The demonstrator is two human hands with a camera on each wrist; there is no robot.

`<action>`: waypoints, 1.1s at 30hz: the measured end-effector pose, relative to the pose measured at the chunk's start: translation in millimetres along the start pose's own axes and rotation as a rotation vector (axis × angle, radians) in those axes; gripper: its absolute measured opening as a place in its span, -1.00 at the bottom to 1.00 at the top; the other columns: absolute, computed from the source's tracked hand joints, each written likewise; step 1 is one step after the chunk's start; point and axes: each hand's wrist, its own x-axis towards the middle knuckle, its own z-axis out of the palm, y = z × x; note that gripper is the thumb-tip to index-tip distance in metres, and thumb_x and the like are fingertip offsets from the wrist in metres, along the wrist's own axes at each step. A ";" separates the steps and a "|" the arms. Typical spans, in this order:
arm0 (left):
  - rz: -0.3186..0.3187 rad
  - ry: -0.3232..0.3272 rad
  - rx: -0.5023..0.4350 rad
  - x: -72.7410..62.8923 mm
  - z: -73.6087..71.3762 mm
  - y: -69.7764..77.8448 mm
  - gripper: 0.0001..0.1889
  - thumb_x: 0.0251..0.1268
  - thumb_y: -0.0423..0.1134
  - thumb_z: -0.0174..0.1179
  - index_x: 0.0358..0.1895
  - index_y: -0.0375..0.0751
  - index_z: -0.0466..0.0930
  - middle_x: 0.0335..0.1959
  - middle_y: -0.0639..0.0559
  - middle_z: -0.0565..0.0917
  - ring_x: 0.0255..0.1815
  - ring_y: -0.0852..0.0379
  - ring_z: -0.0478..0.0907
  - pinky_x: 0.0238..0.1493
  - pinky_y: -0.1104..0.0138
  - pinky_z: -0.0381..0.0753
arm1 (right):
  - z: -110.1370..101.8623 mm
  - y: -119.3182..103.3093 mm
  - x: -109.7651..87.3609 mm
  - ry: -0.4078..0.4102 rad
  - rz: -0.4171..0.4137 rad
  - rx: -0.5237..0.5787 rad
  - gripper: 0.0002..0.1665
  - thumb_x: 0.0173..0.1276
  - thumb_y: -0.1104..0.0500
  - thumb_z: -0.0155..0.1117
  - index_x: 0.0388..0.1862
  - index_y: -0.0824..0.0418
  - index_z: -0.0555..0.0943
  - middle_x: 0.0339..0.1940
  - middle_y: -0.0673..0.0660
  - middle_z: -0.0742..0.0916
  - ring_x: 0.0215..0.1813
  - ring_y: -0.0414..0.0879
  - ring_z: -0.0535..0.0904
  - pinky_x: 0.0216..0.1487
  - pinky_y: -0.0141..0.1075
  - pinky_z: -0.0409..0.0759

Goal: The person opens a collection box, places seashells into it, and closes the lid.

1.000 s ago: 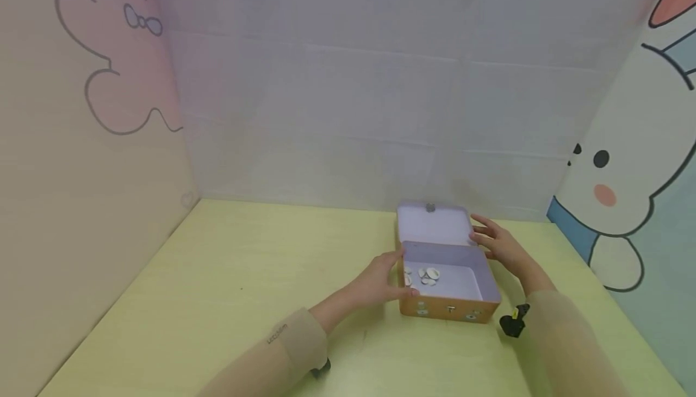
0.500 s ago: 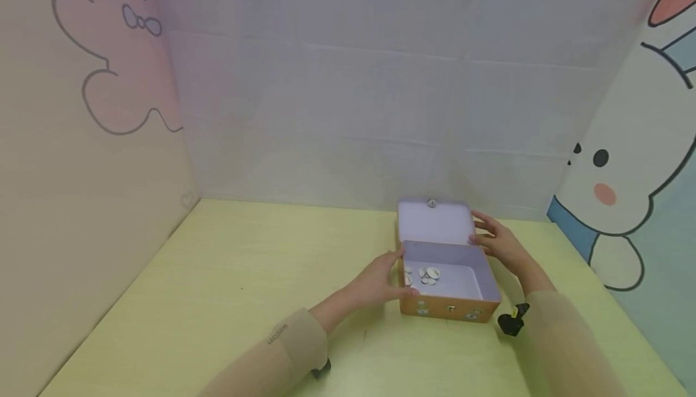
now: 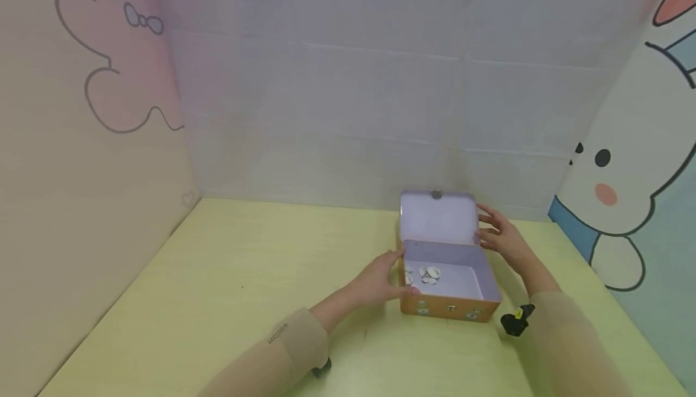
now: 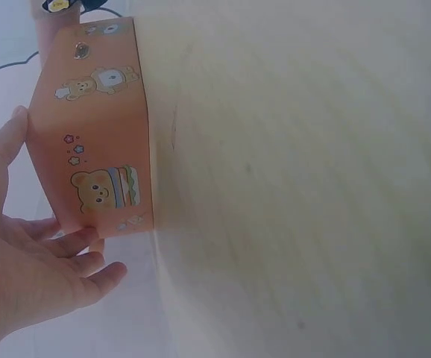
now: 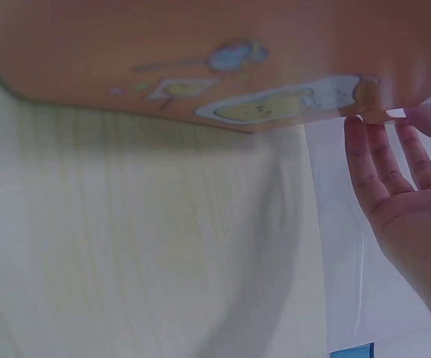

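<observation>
An orange tin box (image 3: 451, 307) with a lilac inside stands on the table, its hinged lid (image 3: 438, 218) leaning up at the back. Several small white round pieces (image 3: 429, 274) lie on the floor of the box at its left. My left hand (image 3: 375, 279) grips the box's left end, thumb at the front rim and fingers at the back corner. In the left wrist view that end shows a bear sticker (image 4: 95, 192). At the lid's right edge, my right hand (image 3: 505, 242) holds on with thumb and fingertips; the right wrist view shows fingers (image 5: 365, 160) right at the edge.
The pale yellow table (image 3: 244, 300) runs back to a whitish sheet wall (image 3: 326, 113). A rabbit drawing (image 3: 614, 173) covers the right wall, close beyond my right arm. Black wrist devices (image 3: 516, 321) hang at the sleeves.
The lid has risen more upright, its top edge higher in the head view. My right hand has moved slightly up and right with it. The left hand and the box body stay put.
</observation>
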 end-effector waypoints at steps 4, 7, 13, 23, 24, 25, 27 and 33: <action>0.002 -0.003 0.010 0.2 0.1 -0.6 0.01 0.05 0.18 0.31 0.49 -0.12 -0.02 0.46 -0.15 0.16 0.48 -0.12 0.04 0.41 0.02 0.11 | 0.4 -3.4 -1.9 0.015 -0.061 0.030 -0.15 0.42 0.22 0.10 0.54 0.06 -0.10 0.40 0.46 0.18 -0.04 -0.45 0.48 -0.13 -0.49 0.57; 0.000 -0.005 0.007 0.9 0.8 -1.6 0.00 0.05 0.18 0.31 0.49 -0.11 -0.02 0.46 -0.14 0.17 0.48 -0.11 0.04 0.42 0.03 0.11 | 0.9 -6.3 -3.7 0.024 -0.090 0.032 -0.18 0.44 0.23 0.07 0.54 0.05 -0.09 0.37 0.48 0.20 -0.04 -0.47 0.50 -0.11 -0.50 0.57; 0.001 0.001 0.013 1.8 0.8 -2.7 0.00 0.04 0.18 0.32 0.49 -0.12 0.00 0.45 -0.11 0.19 0.47 -0.10 0.07 0.41 0.05 0.13 | 2.0 -11.6 -8.6 0.048 -0.121 0.017 -0.23 0.46 0.17 0.04 0.53 0.05 -0.04 0.35 0.49 0.23 -0.02 -0.48 0.47 -0.11 -0.49 0.58; 0.000 -0.003 0.014 1.4 -1.9 -0.1 0.00 0.02 0.17 0.34 0.48 -0.14 0.03 0.45 -0.09 0.21 0.46 -0.10 0.09 0.41 0.06 0.14 | 2.0 -15.5 -13.4 0.088 -0.223 -0.015 -0.26 0.48 0.24 -0.02 0.53 -0.02 -0.04 0.21 0.32 0.36 -0.08 -0.39 0.54 -0.14 -0.47 0.60; -0.002 -0.004 0.016 1.7 -1.9 -0.2 0.00 0.02 0.18 0.34 0.48 -0.13 0.03 0.44 -0.09 0.21 0.46 -0.09 0.10 0.41 0.07 0.15 | 1.9 -16.0 -13.8 0.090 -0.233 -0.013 -0.27 0.48 0.26 -0.04 0.53 -0.02 -0.05 0.21 0.34 0.36 -0.09 -0.37 0.55 -0.14 -0.46 0.60; -0.004 -0.003 0.016 2.2 -1.6 -0.4 0.00 0.01 0.18 0.34 0.47 -0.13 0.04 0.44 -0.09 0.21 0.46 -0.09 0.10 0.41 0.07 0.15 | 1.9 -16.8 -14.2 0.092 -0.244 -0.013 -0.27 0.48 0.27 -0.04 0.53 -0.01 -0.05 0.20 0.37 0.36 -0.11 -0.36 0.55 -0.15 -0.46 0.60; -0.008 -0.002 0.015 3.2 -1.7 -0.7 0.00 0.00 0.18 0.34 0.47 -0.13 0.05 0.44 -0.08 0.22 0.46 -0.08 0.11 0.41 0.07 0.16 | 1.9 -18.8 -15.0 0.097 -0.267 -0.013 -0.28 0.48 0.28 -0.05 0.52 0.01 -0.04 0.19 0.42 0.35 -0.11 -0.35 0.55 -0.17 -0.45 0.61; -0.007 -0.001 0.019 4.7 -2.8 -0.7 -0.01 0.00 0.17 0.35 0.46 -0.14 0.07 0.43 -0.08 0.25 0.45 -0.07 0.14 0.40 0.08 0.18 | 1.3 -26.7 -18.3 0.115 -0.333 0.026 -0.37 0.48 0.28 -0.06 0.46 0.10 0.05 0.05 0.08 0.46 -0.12 -0.33 0.58 -0.19 -0.43 0.63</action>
